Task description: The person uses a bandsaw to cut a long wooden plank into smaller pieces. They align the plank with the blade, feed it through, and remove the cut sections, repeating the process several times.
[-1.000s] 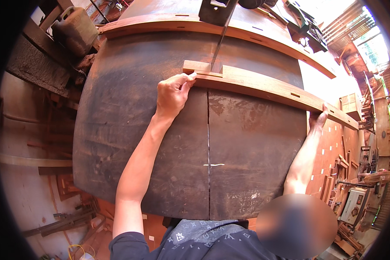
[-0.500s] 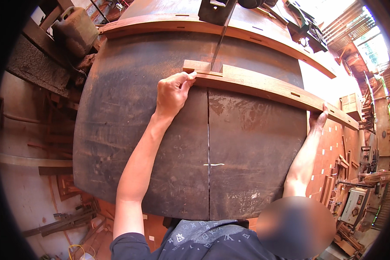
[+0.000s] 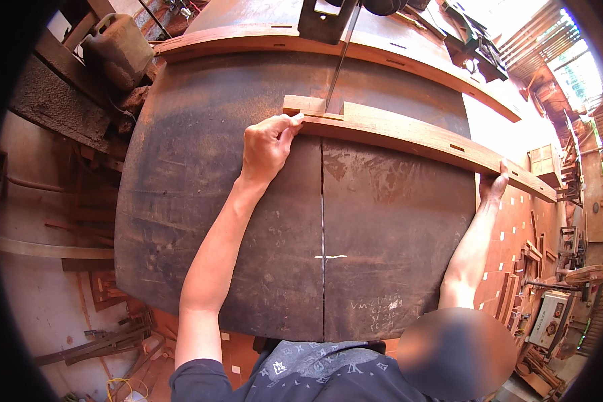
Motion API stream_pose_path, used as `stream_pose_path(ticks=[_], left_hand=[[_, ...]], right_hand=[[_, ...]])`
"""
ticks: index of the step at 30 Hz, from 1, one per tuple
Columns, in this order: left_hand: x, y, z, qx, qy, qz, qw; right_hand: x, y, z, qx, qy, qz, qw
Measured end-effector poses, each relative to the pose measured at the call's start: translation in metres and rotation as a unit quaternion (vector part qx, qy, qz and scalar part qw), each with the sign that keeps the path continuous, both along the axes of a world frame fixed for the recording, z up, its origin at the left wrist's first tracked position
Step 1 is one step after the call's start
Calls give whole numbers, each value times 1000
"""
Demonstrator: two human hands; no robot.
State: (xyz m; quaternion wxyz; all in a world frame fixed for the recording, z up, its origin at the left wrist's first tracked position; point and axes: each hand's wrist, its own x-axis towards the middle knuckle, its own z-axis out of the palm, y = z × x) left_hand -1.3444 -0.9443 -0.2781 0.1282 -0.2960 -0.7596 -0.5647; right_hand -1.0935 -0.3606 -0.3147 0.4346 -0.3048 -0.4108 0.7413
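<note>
A long reddish wooden beam (image 3: 402, 132) with slots cut in its side lies across the dark saw table (image 3: 248, 221). Its left end has a stepped cut, where a thin saw blade (image 3: 336, 77) meets the wood. My left hand (image 3: 266, 144) pinches the near edge of that end, left of the blade, with fingers closed. Toward the beam's right end, my right hand (image 3: 493, 184) grips it, thumb along the near face; its other fingers are mostly hidden beneath.
A second slotted beam (image 3: 248, 40) lies along the far side of the table. Above the blade hangs a dark metal guard (image 3: 325, 20). At far left stands a dusty jerrycan (image 3: 117, 50). Wood pieces (image 3: 509, 295) lie on the tiled floor at right.
Both hands keep their grip on the beam, and its place at the blade looks almost the same. The whole view has shifted very slightly.
</note>
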Motion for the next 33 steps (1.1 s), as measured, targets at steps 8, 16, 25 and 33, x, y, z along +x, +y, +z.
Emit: stream_pose_path(ticks=[8,16,25,33], left_hand=[[1,-1,0,-1,-6,-6,1000],[-3,-1,-1,-22,11,-5,1000],[-5,3,-3,-8,20,1,1000],[-6,1,-2,-18,45,10,999]], right_hand=[[0,1,0,5,4,17,1000],[-1,-3,3,1,-1,-6,1000],[1,-5,4,-3,-4,-2,1000],[-4,-2,0,-2,3,-5,1000]])
